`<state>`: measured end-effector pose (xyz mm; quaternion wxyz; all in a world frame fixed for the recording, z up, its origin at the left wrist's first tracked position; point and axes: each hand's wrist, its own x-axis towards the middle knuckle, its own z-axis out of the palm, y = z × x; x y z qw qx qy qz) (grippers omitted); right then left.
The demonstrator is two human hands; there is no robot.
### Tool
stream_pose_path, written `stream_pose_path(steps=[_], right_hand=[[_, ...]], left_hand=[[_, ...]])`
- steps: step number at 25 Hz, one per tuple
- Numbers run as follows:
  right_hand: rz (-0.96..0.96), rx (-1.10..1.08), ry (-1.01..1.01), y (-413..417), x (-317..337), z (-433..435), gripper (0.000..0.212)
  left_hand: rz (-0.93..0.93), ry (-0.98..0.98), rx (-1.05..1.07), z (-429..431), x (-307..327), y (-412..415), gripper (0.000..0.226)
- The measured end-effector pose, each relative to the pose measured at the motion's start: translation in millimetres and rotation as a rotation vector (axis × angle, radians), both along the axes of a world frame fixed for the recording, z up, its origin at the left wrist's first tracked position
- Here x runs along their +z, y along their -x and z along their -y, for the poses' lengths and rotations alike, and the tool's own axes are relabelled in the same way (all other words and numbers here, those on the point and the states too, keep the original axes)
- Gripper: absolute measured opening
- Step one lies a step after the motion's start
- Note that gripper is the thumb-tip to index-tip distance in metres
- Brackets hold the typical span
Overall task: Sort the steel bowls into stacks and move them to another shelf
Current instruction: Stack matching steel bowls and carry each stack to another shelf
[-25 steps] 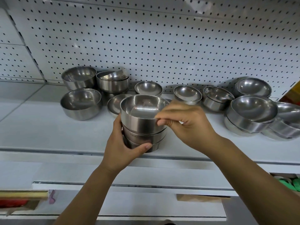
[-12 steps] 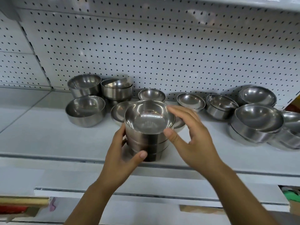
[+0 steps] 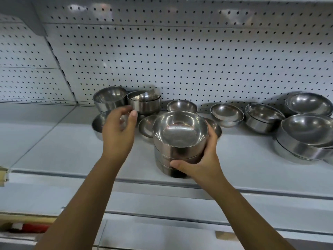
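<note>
Grips one built stack (image 3: 180, 152) at frame centre with right hand (image 3: 207, 160); holds left hand (image 3: 117, 134) empty, fingers loose, by bowls (image 3: 145, 104) centre left. Leaves most bowls unsorted, apparently none moved.

A nested stack (image 3: 178, 150) of shiny steel bowls (rims up) stands near the shelf (image 3: 72, 150) front edge; loose bowls (image 3: 227, 112) crowd its back.

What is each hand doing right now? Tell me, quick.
Left hand: open, holding nothing.
Right hand: grips the bowl stack.
</note>
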<state>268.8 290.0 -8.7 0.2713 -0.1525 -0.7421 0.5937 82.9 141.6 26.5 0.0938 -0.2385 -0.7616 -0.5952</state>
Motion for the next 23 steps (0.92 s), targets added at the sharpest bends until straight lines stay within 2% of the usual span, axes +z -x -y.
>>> stream_pose_path(steps=[5, 8, 11, 16, 23], right_hand=[[0.024, 0.000, 0.005, 1, -17, -3, 0.118], [0.030, -0.021, -0.011, 2, -21, -4, 0.118], [0.038, -0.046, -0.019, 2, -22, -4, 0.118], [0.037, -0.073, -0.022, 2, -24, -6, 0.119], [0.023, -0.062, -0.019, 3, -23, -5, 0.116]], left_hand=[[-0.194, 0.303, 0.009, -27, 21, 50, 0.035], [-0.217, 0.488, -0.019, -50, 29, 80, 0.042], [-0.214, 0.588, -0.024, -73, 26, 98, 0.036], [-0.193, 0.509, -0.021, -91, 19, 106, 0.027], [-0.164, 0.217, -0.057, -72, 41, 80, 0.014]])
